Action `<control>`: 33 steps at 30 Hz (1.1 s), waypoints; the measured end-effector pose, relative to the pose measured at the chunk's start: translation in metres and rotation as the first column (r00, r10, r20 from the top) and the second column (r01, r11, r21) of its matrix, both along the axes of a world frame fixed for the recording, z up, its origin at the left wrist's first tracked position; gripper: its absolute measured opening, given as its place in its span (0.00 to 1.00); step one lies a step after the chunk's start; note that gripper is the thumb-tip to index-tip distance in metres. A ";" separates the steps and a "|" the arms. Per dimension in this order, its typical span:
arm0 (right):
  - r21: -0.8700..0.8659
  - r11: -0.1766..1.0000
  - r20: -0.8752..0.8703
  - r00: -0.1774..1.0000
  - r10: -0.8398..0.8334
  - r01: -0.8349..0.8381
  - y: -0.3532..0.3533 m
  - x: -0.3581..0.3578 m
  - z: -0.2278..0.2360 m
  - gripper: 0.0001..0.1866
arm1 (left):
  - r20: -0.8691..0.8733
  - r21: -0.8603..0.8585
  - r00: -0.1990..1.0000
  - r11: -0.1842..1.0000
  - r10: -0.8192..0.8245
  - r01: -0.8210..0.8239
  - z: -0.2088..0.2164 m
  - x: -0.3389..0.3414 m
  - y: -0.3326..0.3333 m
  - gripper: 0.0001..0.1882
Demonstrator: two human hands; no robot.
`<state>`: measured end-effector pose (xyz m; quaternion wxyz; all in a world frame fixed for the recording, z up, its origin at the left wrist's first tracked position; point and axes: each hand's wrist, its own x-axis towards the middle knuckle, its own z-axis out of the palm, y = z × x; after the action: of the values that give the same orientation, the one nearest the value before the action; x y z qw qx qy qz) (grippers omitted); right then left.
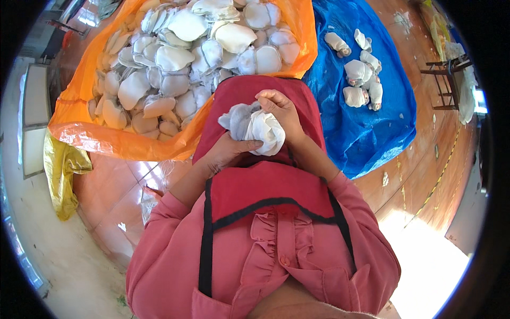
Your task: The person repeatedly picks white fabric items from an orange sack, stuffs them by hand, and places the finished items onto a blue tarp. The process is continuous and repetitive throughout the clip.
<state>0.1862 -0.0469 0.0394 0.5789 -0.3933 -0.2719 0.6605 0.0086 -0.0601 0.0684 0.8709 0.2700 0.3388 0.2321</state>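
Note:
Over my lap, my left hand (232, 151) is closed around a soft fabric piece (267, 134), its thumb pressed across the front. The piece is smooth white cloth on one side, gathered into folds, with fluffy grey plush (240, 120) bulging out at its left. Against its right edge rests my right hand (280, 110), fingers curled together in a pinch just above the white cloth. Whatever lies between those fingertips is too small to make out. A dark red apron (212, 112) covers my lap beneath both hands.
An orange plastic sheet (74, 139) ahead and left holds a heap of flat white and grey sewn pieces (174, 57). On a blue plastic sheet (340, 138) to the right lie several rolled white bundles (357, 72). A wooden stool (449, 80) stands far right; yellow plastic (61, 178) lies left.

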 end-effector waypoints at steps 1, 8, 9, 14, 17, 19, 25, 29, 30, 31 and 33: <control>-0.026 1.000 0.039 0.999 -0.016 0.017 0.002 0.000 -0.003 0.06 | 0.042 0.000 0.999 0.999 0.035 -0.035 -0.004 0.002 0.000 0.34; 0.141 0.984 0.034 0.993 -0.112 0.106 -0.007 -0.017 -0.023 0.04 | -0.185 0.090 0.954 0.962 -0.237 0.257 -0.007 0.000 -0.004 0.36; 0.110 0.992 0.028 0.997 -0.073 0.069 -0.005 -0.015 -0.022 0.05 | -0.145 0.035 0.963 0.971 -0.228 0.235 -0.001 0.000 -0.001 0.36; 0.101 0.994 0.144 0.988 -0.047 0.033 0.008 -0.005 -0.037 0.08 | -0.019 0.063 1.000 0.998 0.009 -0.007 -0.008 0.000 0.001 0.33; -0.118 0.987 -0.020 0.994 0.111 -0.113 0.005 0.018 -0.042 0.15 | 0.071 0.005 0.985 0.987 0.157 -0.158 -0.009 0.010 0.001 0.33; -0.169 0.966 -0.054 0.980 0.189 -0.196 -0.004 0.016 -0.026 0.21 | -0.038 0.091 0.982 0.979 0.184 -0.180 -0.019 0.009 0.002 0.31; -0.125 0.990 0.226 0.969 0.100 -0.073 -0.009 -0.009 -0.034 0.22 | -0.244 0.153 0.929 0.957 0.280 -0.248 -0.022 0.015 -0.003 0.29; -0.042 0.994 0.266 0.960 -0.085 0.099 -0.010 -0.016 -0.041 0.20 | -0.232 0.121 0.916 0.944 0.327 -0.306 -0.027 0.017 -0.004 0.28; -0.063 0.992 0.217 0.972 -0.089 0.105 -0.008 -0.015 -0.038 0.20 | -0.197 0.109 0.927 0.947 0.318 -0.302 -0.028 0.016 -0.003 0.28; -0.085 0.990 0.168 0.981 -0.097 0.112 -0.006 -0.014 -0.035 0.20 | -0.161 0.097 0.938 0.950 0.308 -0.296 -0.027 0.015 0.000 0.28; -0.101 0.991 0.159 0.985 -0.071 0.088 -0.005 -0.012 -0.040 0.19 | -0.124 0.059 0.945 0.953 0.302 -0.297 -0.027 0.012 0.001 0.28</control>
<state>0.1746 -0.0514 -0.0007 0.5600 -0.4846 -0.2641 0.6179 0.0206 -0.0587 0.0413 0.7958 0.2474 0.4279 0.3498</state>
